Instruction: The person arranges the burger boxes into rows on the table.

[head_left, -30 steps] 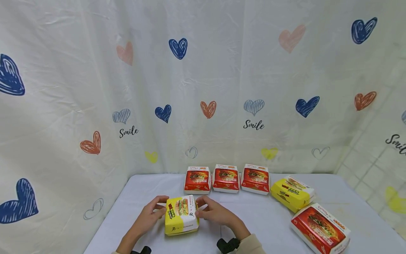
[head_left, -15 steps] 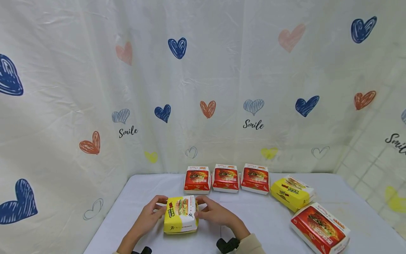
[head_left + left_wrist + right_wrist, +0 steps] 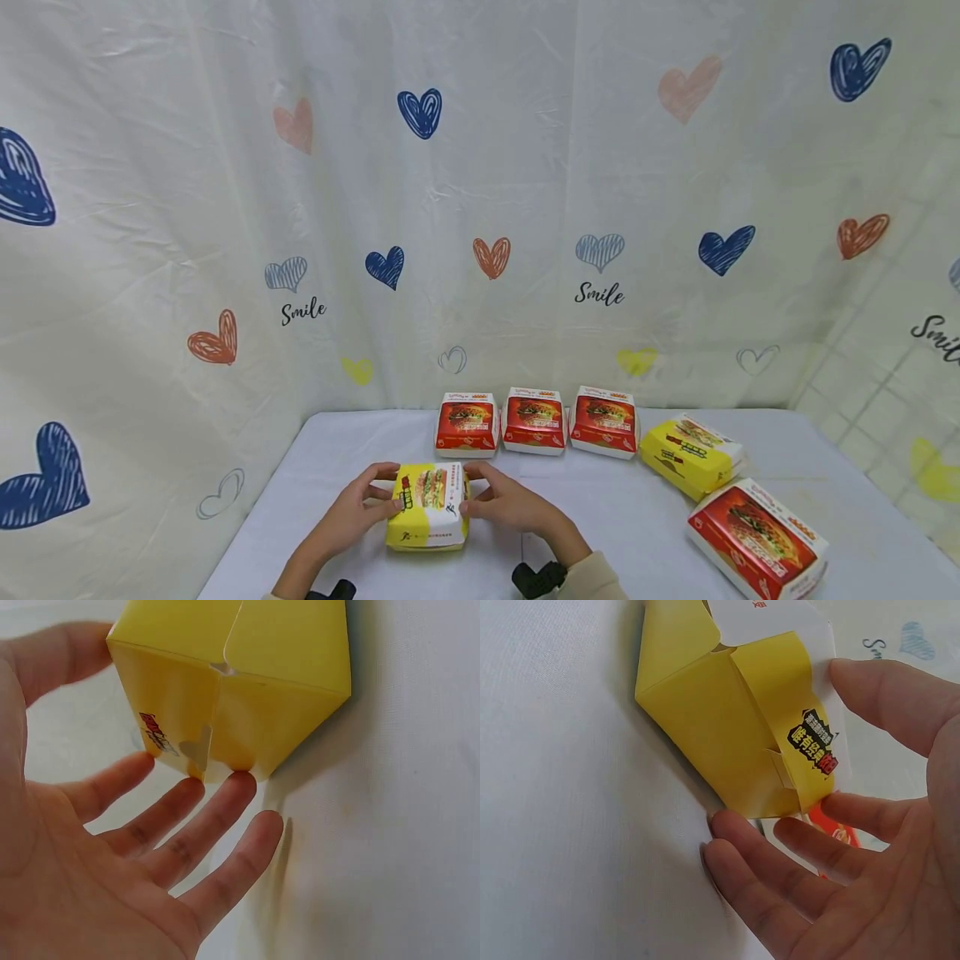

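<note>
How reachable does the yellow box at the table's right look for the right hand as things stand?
Probably yes: no other box seems to lie between the right hand and that right-side yellow box. However, it would first need to leave the held box.

beige right sleeve (image 3: pixel 594 578); black wrist gear (image 3: pixel 538 581), both sides

Held box (image 3: pixel 427 508) in yellow and white, rear boxes (image 3: pixel 534 423) red and white, heart-patterned curtain (image 3: pixel 517 175)

The held yellow burger box (image 3: pixel 176 690) is cropped by both wrist views' top edges; its underside is hidden.
</note>
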Demonstrator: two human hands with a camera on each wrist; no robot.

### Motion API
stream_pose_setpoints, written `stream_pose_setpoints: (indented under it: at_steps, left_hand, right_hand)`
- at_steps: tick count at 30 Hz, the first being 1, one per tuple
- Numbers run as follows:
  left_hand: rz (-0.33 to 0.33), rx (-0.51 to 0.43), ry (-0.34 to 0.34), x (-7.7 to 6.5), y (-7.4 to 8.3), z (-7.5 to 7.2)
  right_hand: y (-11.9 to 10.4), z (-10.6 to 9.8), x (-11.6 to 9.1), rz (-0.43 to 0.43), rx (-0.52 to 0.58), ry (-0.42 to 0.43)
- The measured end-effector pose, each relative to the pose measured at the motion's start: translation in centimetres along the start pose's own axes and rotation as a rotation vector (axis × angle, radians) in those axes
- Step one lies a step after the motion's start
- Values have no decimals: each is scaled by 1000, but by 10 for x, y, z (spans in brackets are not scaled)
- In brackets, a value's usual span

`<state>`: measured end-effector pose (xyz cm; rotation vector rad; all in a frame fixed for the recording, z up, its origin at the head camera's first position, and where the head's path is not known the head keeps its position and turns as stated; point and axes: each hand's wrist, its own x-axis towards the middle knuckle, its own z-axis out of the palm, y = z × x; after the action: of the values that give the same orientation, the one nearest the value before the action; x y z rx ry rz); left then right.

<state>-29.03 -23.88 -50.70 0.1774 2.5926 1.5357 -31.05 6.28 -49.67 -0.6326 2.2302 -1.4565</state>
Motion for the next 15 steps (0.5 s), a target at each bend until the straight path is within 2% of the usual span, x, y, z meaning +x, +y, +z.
stream_pose_setpoints:
  at_steps: [6, 15]
  left_hand:
    - [-20, 19, -48, -3, 6, 1]
    - [1, 35, -66, -6, 7, 2]
  right_hand:
    - [1, 1, 0, 9, 4, 10]
    - [2, 2, 1, 18, 16, 9]
